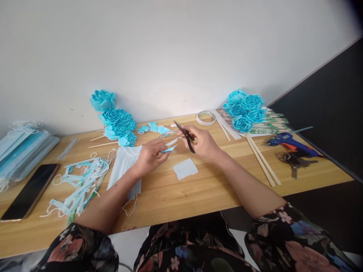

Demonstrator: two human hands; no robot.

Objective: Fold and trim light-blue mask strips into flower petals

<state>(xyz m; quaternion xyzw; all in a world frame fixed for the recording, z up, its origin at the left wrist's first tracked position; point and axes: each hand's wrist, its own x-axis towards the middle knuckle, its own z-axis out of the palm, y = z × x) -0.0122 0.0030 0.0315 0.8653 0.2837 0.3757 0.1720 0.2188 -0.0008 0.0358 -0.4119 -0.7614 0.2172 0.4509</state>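
Note:
My left hand (pixel 151 153) is closed on a small folded blue piece of mask fabric (pixel 169 149). A pale strip of tape (pixel 172 142) runs from beside its fingers toward my right hand, and a thin tape ring shows just behind them. My right hand (pixel 200 141) is wrapped round black scissors (pixel 185 132), their blades pointing up and to the left. Below the hands lies a light square of fabric (pixel 185 169) on the table. Several folded blue pieces (pixel 153 127) rest behind my left hand. A whole face mask (pixel 122 166) lies partly under my left forearm.
Blue fabric flowers (pixel 117 122) stand at the back left, more flowers (pixel 244 109) at the back right. A tape roll (pixel 206 118), wooden sticks (pixel 262 160), a glue gun (pixel 292 143) and keys (pixel 296 162) lie rightward. Leftward are cut strips (pixel 82 185), a phone (pixel 31 190) and stacked masks (pixel 27 151).

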